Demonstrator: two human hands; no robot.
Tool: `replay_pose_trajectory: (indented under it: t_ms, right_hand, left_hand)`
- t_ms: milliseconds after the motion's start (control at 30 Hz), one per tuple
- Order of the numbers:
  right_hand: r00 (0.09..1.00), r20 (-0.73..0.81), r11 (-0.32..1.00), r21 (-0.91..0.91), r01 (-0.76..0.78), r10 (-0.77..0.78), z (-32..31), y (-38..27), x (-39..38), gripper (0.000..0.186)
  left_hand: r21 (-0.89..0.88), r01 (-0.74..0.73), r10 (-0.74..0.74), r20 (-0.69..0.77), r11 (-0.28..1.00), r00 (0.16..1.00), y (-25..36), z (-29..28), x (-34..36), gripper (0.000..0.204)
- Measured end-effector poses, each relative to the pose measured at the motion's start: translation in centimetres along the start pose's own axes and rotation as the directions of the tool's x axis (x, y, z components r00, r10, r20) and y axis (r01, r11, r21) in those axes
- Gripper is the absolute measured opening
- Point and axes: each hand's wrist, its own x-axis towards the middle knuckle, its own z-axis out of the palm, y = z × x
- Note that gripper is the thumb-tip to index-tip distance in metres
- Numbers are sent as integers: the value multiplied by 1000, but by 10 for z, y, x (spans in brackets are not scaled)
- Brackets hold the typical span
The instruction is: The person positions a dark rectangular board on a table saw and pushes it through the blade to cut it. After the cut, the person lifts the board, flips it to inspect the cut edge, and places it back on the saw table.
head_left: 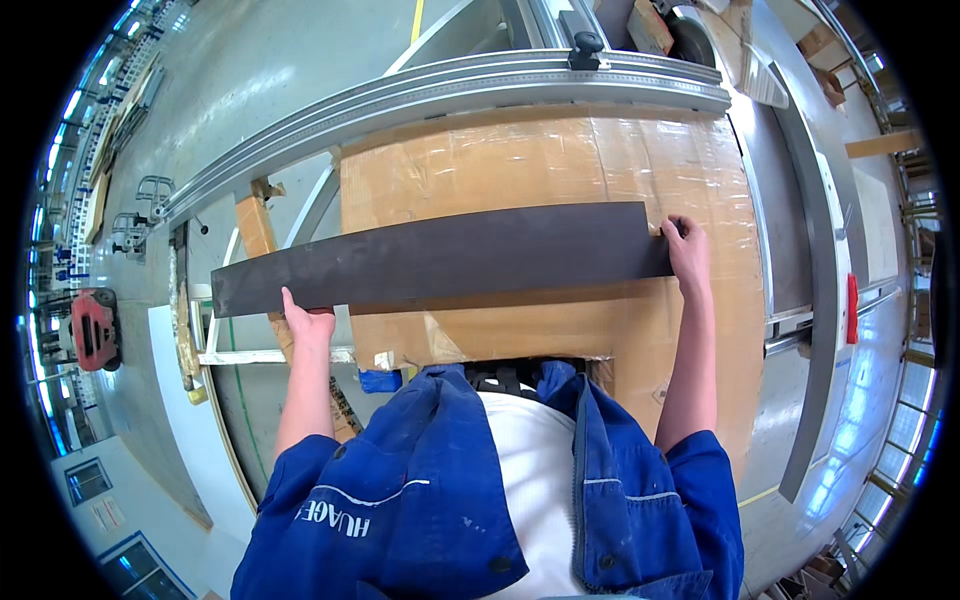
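A long dark grey board (450, 250) lies crosswise above a cardboard-covered work surface (540, 150), its left part extending past the cardboard. My left hand (306, 318) grips the board’s near edge toward its left end, thumb on the top face and the other fingers largely hidden. At the right end, where a corner is cut out, my right hand (685, 250) has its fingers curled round the board’s edge.
An aluminium fence rail (450, 88) with a black knob (585, 50) crosses beyond the cardboard. Machine rails (810, 330) run along the right, with a red piece (852, 308). A red wheeled vehicle (93, 330) stands on the workshop floor at far left.
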Motion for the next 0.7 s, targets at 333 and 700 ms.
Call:
replay_pose_trajectory:
  t_ms: [333, 700]
  right_hand:
    - [992, -94, 955, -293, 51, -82, 32, -48, 97, 61]
    - [934, -71, 869, -396, 295, -350, 68, -76, 109, 64]
  left_hand:
    - [-80, -27, 32, 63, 996, 998, -20, 97, 61, 60]
    - [-63, -16, 19, 55, 998, 998, -21, 150, 79, 56]
